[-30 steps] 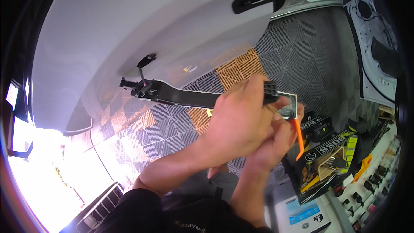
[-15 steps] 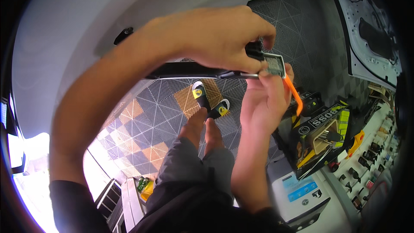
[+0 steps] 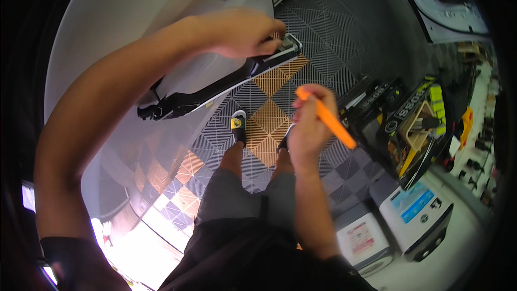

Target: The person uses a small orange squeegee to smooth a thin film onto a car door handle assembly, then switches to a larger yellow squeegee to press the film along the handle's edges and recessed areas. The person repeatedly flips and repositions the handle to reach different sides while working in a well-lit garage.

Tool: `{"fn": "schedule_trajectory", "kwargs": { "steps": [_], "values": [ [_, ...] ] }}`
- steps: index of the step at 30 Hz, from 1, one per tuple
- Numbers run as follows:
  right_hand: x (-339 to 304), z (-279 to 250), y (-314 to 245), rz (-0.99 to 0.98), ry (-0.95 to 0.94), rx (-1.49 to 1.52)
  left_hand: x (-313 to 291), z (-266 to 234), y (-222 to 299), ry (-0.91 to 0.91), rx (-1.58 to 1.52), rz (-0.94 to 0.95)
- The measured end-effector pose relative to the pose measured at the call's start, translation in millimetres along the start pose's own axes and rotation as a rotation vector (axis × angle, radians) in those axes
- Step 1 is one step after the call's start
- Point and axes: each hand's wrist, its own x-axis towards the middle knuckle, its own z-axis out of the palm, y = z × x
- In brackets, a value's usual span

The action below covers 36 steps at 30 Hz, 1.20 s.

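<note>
My left hand [image 3: 239, 32] reaches across from the left, its fingers closed around the far end of a long black car trim piece [image 3: 215, 90] with a silver edge and a handle-like shape. That piece slants across the front of a grey car body panel [image 3: 204, 5], its other end lower left. My right hand [image 3: 312, 124] is lower and to the right, apart from the trim piece. It grips a flat orange pry tool [image 3: 335, 123], which points down to the right. The left fingertips are slightly blurred.
On the right stands a black open tool bag [image 3: 388, 151] with tools and a yellow-green strip. White machines [image 3: 414, 210] sit below it, beside a shelf of small dark items [image 3: 474, 167]. A bare door shell [image 3: 447, 5] is at upper right. Patterned floor tiles [image 3: 269, 124] lie below.
My right hand with the pry tool has come away from the trim piece and moved down. My left hand has shifted up and left with the piece, and the view has turned.
</note>
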Motion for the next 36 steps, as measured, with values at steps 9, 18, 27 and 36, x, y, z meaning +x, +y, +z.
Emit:
{"fn": "schedule_trajectory", "kwargs": {
  "steps": [9,18,27,36],
  "values": [
    [-16,83,40,-0.328,0.183,-0.083,13,6,-22,0.185,0.038,0.077],
    [18,125,58,-0.668,0.377,-0.267,9,-2,-18,0.209,0.084,0.003],
    [22,144,58,-0.637,0.367,-0.446,10,-7,-10,0.1,0.179,-0.063],
    [37,160,58,-0.612,0.379,-0.301,23,-10,-25,0.039,0.161,-0.09]
  ]
}}
